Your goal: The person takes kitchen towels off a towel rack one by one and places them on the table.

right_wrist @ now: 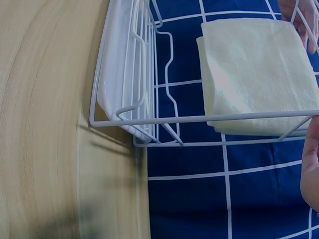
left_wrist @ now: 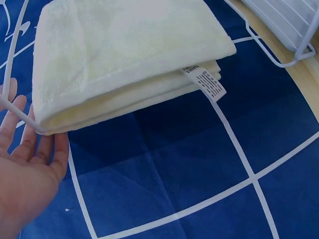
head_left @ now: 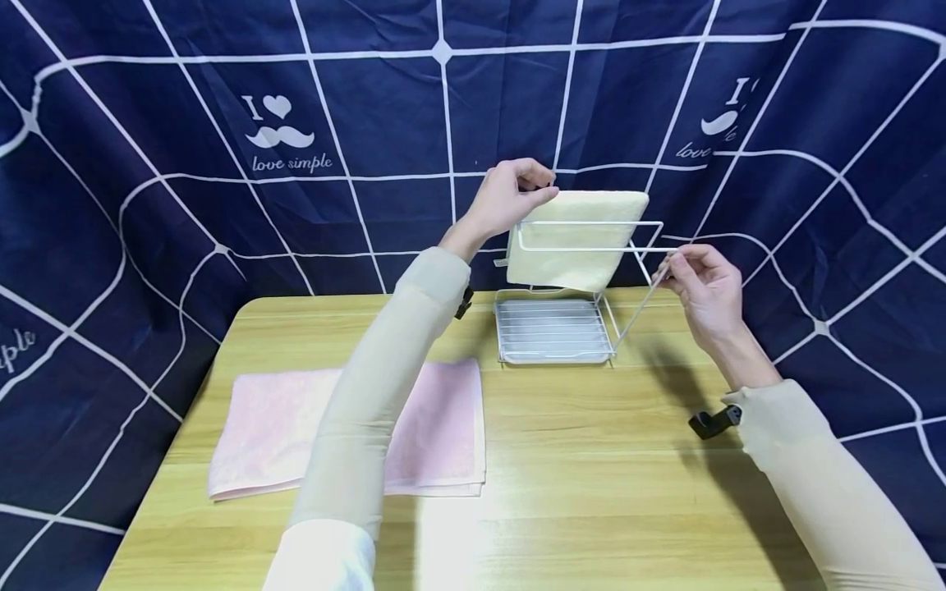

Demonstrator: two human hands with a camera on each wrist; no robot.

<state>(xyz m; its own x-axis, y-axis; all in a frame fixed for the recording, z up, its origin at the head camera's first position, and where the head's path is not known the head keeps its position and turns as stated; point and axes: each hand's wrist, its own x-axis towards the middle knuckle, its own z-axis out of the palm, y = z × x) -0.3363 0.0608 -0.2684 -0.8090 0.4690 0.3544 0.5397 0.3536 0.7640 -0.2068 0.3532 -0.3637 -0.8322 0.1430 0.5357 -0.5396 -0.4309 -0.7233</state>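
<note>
A folded pale yellow towel hangs in the upper part of a white wire rack, its tag poking out between the layers. My left hand is at the towel's upper left corner. In the left wrist view, the fairly straight fingers of that hand touch the corner, beside a rack wire. My right hand pinches the rack's upper right front corner. Only part of this hand shows in the right wrist view.
At the rack's base sits a light grey tray under thin wires. A folded pink towel lies at the left of the wooden table, partly behind my left forearm. A navy curtain with white lines surrounds the table.
</note>
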